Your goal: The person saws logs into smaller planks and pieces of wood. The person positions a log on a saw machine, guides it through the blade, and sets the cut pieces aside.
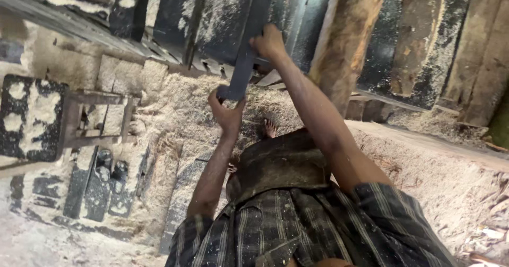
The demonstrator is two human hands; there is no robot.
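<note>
Long dark flat plank [249, 44], sawdust-dusted, tilted steeply above the sawdust-covered ground.

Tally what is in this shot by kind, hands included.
Hands: 2, left hand and right hand, both on the plank
Dark plank: 1
Wooden post: 1
Wooden frame: 1
Bare foot: 1
Total: 6

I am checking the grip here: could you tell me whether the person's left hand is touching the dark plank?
Touching. The head view shows the left hand with its fingers curled around the lower end of the dark plank, no gap visible, while the right hand grips it higher up.
</note>
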